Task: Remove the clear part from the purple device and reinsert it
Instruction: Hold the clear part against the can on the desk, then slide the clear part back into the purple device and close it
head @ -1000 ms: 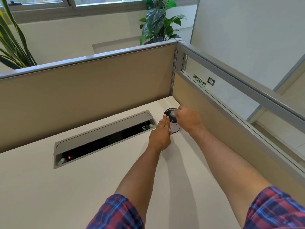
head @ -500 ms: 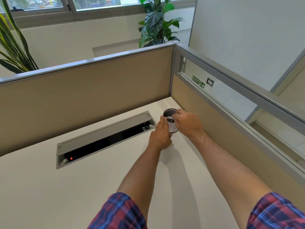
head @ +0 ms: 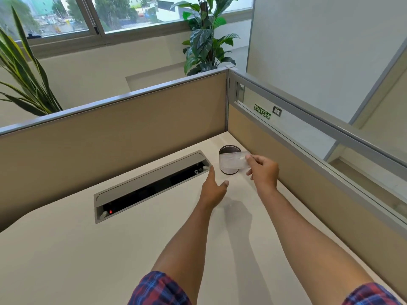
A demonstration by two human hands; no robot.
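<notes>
Taking the device [head: 229,159] in the far corner of the worktop [head: 66,249] as our landmark, we start to its left, where the open cable tray [head: 152,183] is sunk into the surface with one small red light showing. Our left hand [head: 214,188] rests nearer us than the device and just to its left, fingers [head: 211,172] loosely spread and holding nothing, so the device stands unsupported; we judge that a nudge on reinsertion could tip it or slide it toward the partition [head: 286,172]. The clear part [head: 233,160] is out of the device, lifted just in front of its upper body, pinched at its right end by the thumb and fingers of our right hand [head: 263,172], closed on that end only. That grip looks thin to us: the part is smooth and held at one edge, so it could pivot or slip and fall onto the worktop. We also expect trouble if it goes back skewed, since we cannot see the slot from here and the device reads dark rather than plainly purple. By our count: one device, one clear part, one cable tray, two hands, and two plants [head: 204,36] beyond the partition.
</notes>
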